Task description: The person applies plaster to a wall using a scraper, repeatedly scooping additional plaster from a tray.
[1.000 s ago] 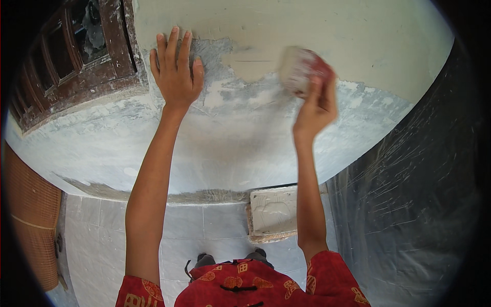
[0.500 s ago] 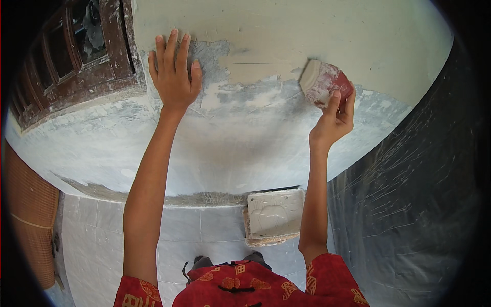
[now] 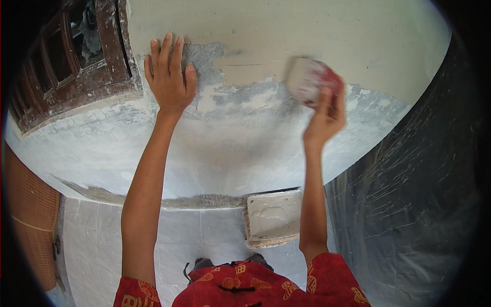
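Left hand (image 3: 170,77) lies flat, fingers spread, on the plastered wall (image 3: 245,148) at eleven o'clock, beside the wooden window frame (image 3: 66,77). Right hand (image 3: 325,120) grips a blurred sanding block (image 3: 309,82) at one o'clock, pressed against the wall. A plaster-caked board (image 3: 273,217) rests below.

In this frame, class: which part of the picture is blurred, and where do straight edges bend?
Head view: the right hand and its red-handled trowel are smeared; the left hand, flat on the wall, is sharp. The window frame curves near the rim.
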A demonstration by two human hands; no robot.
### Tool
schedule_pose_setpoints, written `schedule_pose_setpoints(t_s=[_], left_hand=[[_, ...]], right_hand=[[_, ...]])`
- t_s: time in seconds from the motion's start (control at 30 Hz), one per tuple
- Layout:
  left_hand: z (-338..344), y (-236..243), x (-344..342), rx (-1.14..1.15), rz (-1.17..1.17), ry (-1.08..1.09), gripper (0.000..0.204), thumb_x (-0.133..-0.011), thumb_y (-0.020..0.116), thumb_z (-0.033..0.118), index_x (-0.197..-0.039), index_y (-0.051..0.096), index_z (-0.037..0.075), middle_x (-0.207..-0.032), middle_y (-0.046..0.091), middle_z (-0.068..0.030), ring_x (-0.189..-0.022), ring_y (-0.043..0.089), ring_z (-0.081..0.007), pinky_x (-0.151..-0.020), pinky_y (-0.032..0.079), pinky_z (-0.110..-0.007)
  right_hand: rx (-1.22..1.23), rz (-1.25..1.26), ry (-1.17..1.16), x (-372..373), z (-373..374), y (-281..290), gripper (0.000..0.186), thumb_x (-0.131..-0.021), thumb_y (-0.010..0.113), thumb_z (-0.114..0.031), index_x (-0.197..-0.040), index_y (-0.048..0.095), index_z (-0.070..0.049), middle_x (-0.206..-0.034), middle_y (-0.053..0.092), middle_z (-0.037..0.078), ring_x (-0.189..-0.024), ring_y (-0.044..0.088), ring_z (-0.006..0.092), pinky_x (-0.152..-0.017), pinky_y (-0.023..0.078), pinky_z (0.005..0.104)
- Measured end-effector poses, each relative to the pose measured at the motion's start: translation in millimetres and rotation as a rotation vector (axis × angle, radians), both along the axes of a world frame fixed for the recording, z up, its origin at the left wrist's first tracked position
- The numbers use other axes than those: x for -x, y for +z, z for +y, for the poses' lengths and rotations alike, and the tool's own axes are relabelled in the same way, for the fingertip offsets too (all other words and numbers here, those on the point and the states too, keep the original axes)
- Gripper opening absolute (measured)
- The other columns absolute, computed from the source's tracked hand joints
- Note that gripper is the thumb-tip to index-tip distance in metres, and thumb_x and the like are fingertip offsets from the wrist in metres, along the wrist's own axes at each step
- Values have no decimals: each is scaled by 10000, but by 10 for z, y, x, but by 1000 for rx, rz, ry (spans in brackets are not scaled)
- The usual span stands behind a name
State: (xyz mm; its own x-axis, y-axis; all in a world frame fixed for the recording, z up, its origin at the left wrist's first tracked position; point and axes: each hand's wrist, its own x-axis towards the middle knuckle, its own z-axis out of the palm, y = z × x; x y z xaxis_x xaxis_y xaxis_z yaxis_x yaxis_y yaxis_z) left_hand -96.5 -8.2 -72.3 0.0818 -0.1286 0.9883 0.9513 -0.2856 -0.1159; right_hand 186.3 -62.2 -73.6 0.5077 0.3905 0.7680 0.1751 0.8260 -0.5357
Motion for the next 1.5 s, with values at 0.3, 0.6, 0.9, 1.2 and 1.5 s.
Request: schedule_pose_setpoints(t_s=[0.3,0.6,0.9,1.2,1.5], left_hand=[[-5,0,24,-4,-15,25,483,-931,405,281,-1376,447,96,-1450,403,-91,-1395,277,-294,-1118,148,-463],[22,-37,19,-5,-11,17,502,-950,390,299,-1393,406,65,-1455,388,-96,-1399,262,-296,-1115,155,-467],[-21,-12,-28,37,24,35,492,-952,389,293,-1388,414,67,-1452,394,-97,-1397,265,-299,-1111,158,-466],[-28,-24,42,23,1,42,490,-942,394,278,-1385,420,71,-1444,403,-93,-1393,276,-295,-1111,160,-462],[7,-39,34,13,1,19,496,-937,404,273,-1391,412,74,-1449,398,-89,-1389,283,-298,-1114,150,-462]], right_hand=[[5,35,58,232,103,-21,365,-936,589,-115,-1278,547,5,-1030,671,128,-808,655,131,-652,536,229],[-375,-304,-32,970,356,-13,363,-932,605,-151,-1270,566,-24,-732,653,16,-523,522,44,-467,413,195],[-49,17,109,423,45,272,373,-934,596,-142,-1289,549,-38,-977,686,97,-639,597,79,-529,522,221],[-42,78,29,356,124,240,345,-948,570,-139,-1268,561,-13,-942,685,109,-754,652,113,-546,518,224],[-97,-222,164,854,251,-140,353,-917,617,-95,-1256,575,-5,-822,675,39,-602,566,57,-517,446,192]])
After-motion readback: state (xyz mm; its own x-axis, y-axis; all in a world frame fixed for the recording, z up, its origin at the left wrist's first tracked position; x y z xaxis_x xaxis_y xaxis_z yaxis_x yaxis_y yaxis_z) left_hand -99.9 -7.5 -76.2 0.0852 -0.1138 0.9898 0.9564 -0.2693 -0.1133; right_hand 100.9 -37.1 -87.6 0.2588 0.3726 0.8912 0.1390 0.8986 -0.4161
